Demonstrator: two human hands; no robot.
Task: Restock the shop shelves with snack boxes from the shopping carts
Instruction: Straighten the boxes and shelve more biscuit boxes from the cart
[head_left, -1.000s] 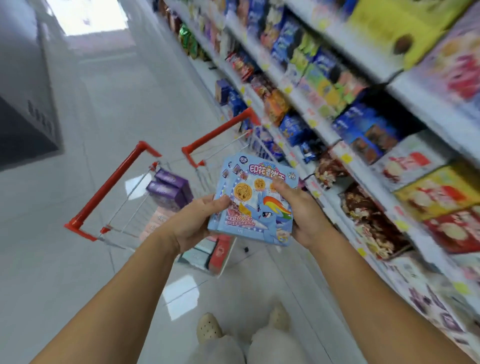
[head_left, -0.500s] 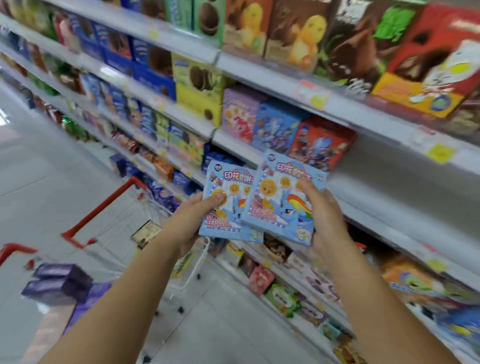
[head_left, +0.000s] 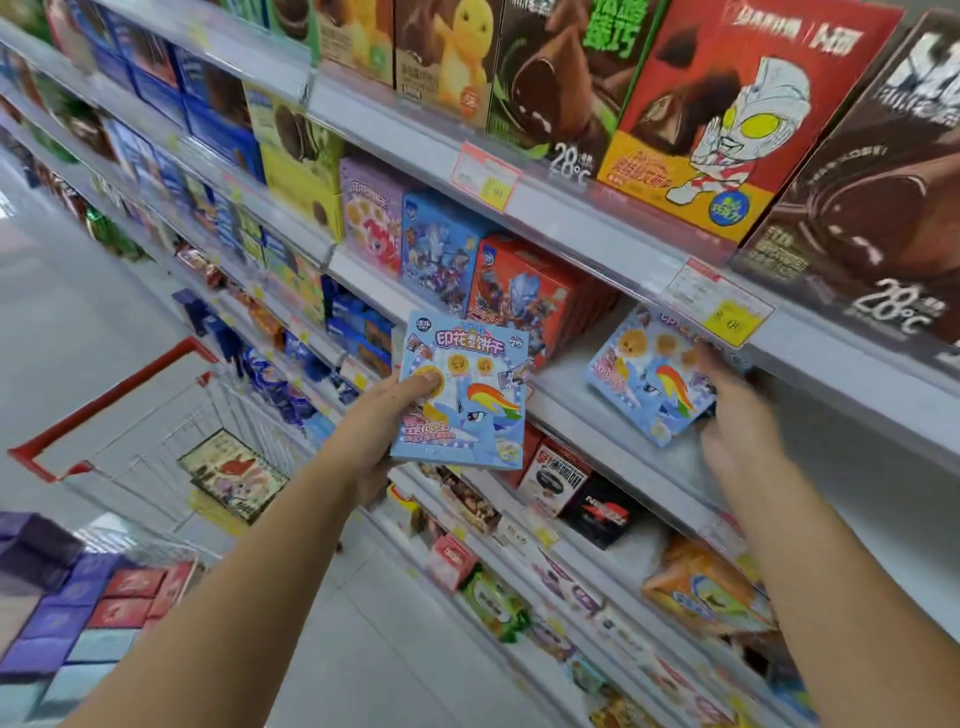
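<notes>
My left hand (head_left: 382, 426) grips a light blue pony snack box (head_left: 467, 400) by its left edge, thumb on the front, held in front of the shelves. My right hand (head_left: 727, 410) holds a second identical blue box (head_left: 644, 374) by its right side, tilted, inside the open gap of the middle shelf (head_left: 597, 431), just right of an orange-red box (head_left: 524, 296). Whether this box touches the shelf board I cannot tell. The right hand is blurred.
A red-handled wire cart (head_left: 135, 415) stands lower left with a dark picture box (head_left: 234, 475) inside. Purple and red boxes (head_left: 78, 608) fill a nearer cart at the bottom left. Shelves above and below hold many snack boxes; price tags (head_left: 719, 306) hang from the shelf edges.
The view swung from the cart up to the shelves. The two boxes, held together before, have separated: my right hand carried one rightward into the shelf gap, while my left keeps the other.
</notes>
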